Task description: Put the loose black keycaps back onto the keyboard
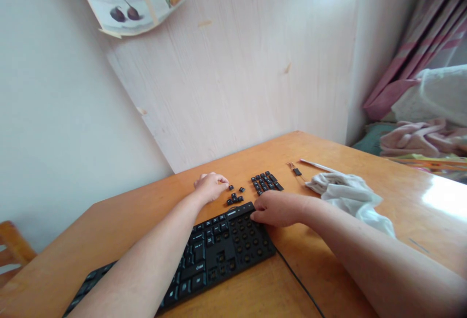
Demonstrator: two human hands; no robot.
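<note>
A black keyboard (199, 255) lies at a slant on the table, with bare switch sockets at its right end where keycaps are off. My right hand (275, 207) is closed at the keyboard's top right corner, thumb on the top face and fingers curled at the back edge. Beyond the keyboard, my left hand (210, 186) is bent in a pinch, its fingertips against a small black keycap (231, 187). Another loose keycap (242, 189) lies just right of it. Nearer the keyboard sits a small cluster of keycaps (234, 197). My left forearm hides part of the keyboard.
Rows of several keycaps (265, 182) lie behind my right hand. Farther right are a small dark tool with wire loops (296, 171), a white pen (317, 165) and a crumpled pale cloth (346, 191). A black cable (297, 279) runs toward the table's front. Behind the table (146, 211) stands a pale panel (237, 75).
</note>
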